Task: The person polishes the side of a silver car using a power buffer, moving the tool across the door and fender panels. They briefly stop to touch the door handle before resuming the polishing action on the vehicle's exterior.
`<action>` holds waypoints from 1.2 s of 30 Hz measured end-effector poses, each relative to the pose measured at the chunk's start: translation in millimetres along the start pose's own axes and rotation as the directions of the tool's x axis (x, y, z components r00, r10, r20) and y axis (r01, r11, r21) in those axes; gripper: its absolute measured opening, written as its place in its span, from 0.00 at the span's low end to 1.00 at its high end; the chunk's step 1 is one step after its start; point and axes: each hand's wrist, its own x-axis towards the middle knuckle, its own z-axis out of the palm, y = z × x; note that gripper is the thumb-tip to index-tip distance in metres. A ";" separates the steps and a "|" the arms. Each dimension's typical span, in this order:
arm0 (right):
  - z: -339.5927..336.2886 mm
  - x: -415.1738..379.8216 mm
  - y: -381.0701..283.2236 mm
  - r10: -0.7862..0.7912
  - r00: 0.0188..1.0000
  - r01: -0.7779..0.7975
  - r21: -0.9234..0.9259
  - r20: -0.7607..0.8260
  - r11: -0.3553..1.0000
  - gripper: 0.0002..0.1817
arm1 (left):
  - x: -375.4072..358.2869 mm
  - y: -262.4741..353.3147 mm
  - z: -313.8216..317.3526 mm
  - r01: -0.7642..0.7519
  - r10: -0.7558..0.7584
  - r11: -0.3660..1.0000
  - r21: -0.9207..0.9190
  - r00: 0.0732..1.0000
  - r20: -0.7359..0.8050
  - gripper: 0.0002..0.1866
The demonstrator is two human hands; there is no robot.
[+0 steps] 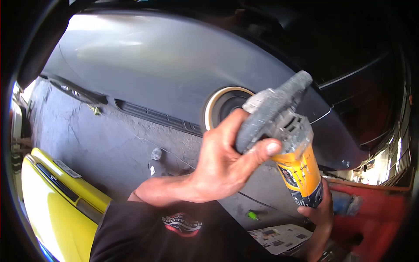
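Note:
A yellow and black power polisher (301, 168) is held in both hands, its body tilted across the view. My left hand (218, 166) is closed around the worn dark handle (279, 107) at its head, thumb stretched along the near side. Farther back, my right hand (322, 212) wraps around the rear of the yellow body, with most of its fingers hidden behind it. The round polishing pad (211, 111), with a tan rim, overlaps the lower edge of a dull dark grey car bumper (161, 56). Part of the pad is hidden by my left hand and the handle.
A yellow car (61, 205) stands at the lower left. Across the concrete floor (118, 144) runs a cord (262, 203). A bright green item (252, 215) and printed paper (283, 238) lie below the polisher. At the right is a red surface (379, 218).

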 end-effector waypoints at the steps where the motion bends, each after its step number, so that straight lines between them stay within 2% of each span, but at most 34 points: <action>1: -1.9 -3.2 -1.1 0.015 1.000 -0.016 -0.029 -0.025 0.999 0.58 | 3.1 -2.6 4.3 0.013 -0.013 1.000 -0.018 1.000 0.016 0.19; 2: -5.4 -8.6 -0.4 0.031 0.998 -0.033 -0.057 -0.050 0.998 0.59 | 6.2 -5.1 8.6 0.026 -0.025 0.999 -0.035 0.999 0.033 0.18; 3: -12.5 -18.1 5.5 0.059 0.993 -0.077 -0.182 -0.101 0.980 0.61 | 9.4 -7.4 13.0 0.040 -0.038 0.998 -0.051 0.998 0.049 0.18; 4: -17.1 -24.2 10.4 0.062 0.990 -0.083 -0.172 -0.123 0.982 0.60 | 13.0 -9.6 19.3 0.092 -0.090 0.996 -0.018 0.992 0.083 0.19; 5: -20.0 -30.1 15.9 0.067 0.987 -0.091 -0.161 -0.148 0.983 0.60 | 16.1 -24.9 29.9 -0.014 0.015 1.000 -0.013 0.998 0.069 0.20; 6: -23.5 -36.0 20.7 0.073 0.982 -0.099 -0.148 -0.176 0.984 0.60 | 19.3 -27.2 34.6 0.042 -0.048 0.998 0.050 0.989 0.138 0.21; 8: -29.4 -47.3 27.6 0.091 0.978 -0.121 -0.150 -0.189 0.981 0.61 | 29.0 -24.6 48.8 0.198 -0.197 0.980 0.022 0.952 0.235 0.21; 9: -30.7 -52.8 30.1 0.125 0.970 -0.151 -0.117 -0.206 0.982 0.61 | 31.0 -31.6 58.8 0.133 -0.129 0.991 -0.004 0.967 0.221 0.21; 13: -29.2 -58.7 31.8 0.178 0.958 -0.183 -0.001 -0.227 0.983 0.61 | 36.8 -40.3 73.7 0.093 -0.089 0.996 -0.002 0.957 0.276 0.20; 17: -36.6 -54.5 44.3 0.136 0.980 -0.144 -0.050 -0.145 0.988 0.58 | 33.0 -23.7 60.5 0.092 -0.093 0.996 0.016 0.967 0.237 0.22; 19: -26.1 -38.0 34.2 0.100 0.990 -0.101 -0.012 -0.100 0.995 0.57 | 24.5 -19.4 45.4 0.021 -0.042 0.991 0.133 0.986 0.161 0.22; 20: -20.5 -34.2 37.1 0.011 0.995 -0.015 -0.035 -0.094 0.999 0.57 | 19.0 -8.1 35.4 0.037 -0.058 0.989 0.140 0.987 0.151 0.23; 21: -10.8 -29.0 16.7 0.096 0.992 -0.096 -0.001 -0.086 0.995 0.56 | 14.1 -4.7 28.7 -0.030 0.020 0.995 0.097 0.994 0.109 0.21; 22: -5.8 -23.5 1.4 0.071 0.997 -0.073 -0.028 -0.039 0.997 0.56 | 5.6 -0.7 22.4 -0.027 0.022 0.997 0.078 0.997 0.070 0.22; 23: 2.3 -23.2 -2.1 0.088 0.996 -0.086 0.087 -0.026 0.992 0.57 | -2.8 3.1 16.4 -0.025 0.024 0.998 0.058 0.999 0.032 0.22; 24: 3.2 -27.4 7.2 0.044 0.999 -0.044 0.027 -0.006 0.999 0.58 | -11.3 6.7 11.2 0.038 -0.037 0.996 0.078 0.999 -0.021 0.24; 26: 7.6 -17.7 -8.2 0.057 0.998 -0.056 -0.078 0.012 0.995 0.57 | -5.2 3.7 5.6 0.051 -0.052 0.999 -0.016 0.999 -0.017 0.24; 29: -7.9 -22.3 11.3 0.035 0.999 -0.035 -0.038 -0.004 0.999 0.56 | -1.7 0.8 27.8 0.071 -0.071 0.997 0.009 0.997 0.038 0.22; 32: -18.9 -36.6 29.1 0.106 0.993 -0.105 0.020 -0.049 0.994 0.57 | 1.7 -11.5 49.7 0.011 -0.016 0.998 0.056 0.996 0.083 0.21; 34: -25.7 -48.0 49.4 0.165 0.979 -0.159 0.063 -0.120 0.985 0.57 | 7.6 -14.3 75.4 0.080 -0.078 0.997 -0.004 0.989 0.125 0.18; 35: -28.2 -53.2 60.6 0.180 0.973 -0.171 0.074 -0.148 0.983 0.57 | 10.4 -17.5 83.8 0.092 -0.091 0.996 0.004 0.982 0.167 0.19; 36: -31.2 -58.4 70.5 0.193 0.967 -0.180 0.085 -0.170 0.980 0.57 | 16.4 -19.7 86.4 0.052 -0.084 0.992 0.116 0.952 0.294 0.19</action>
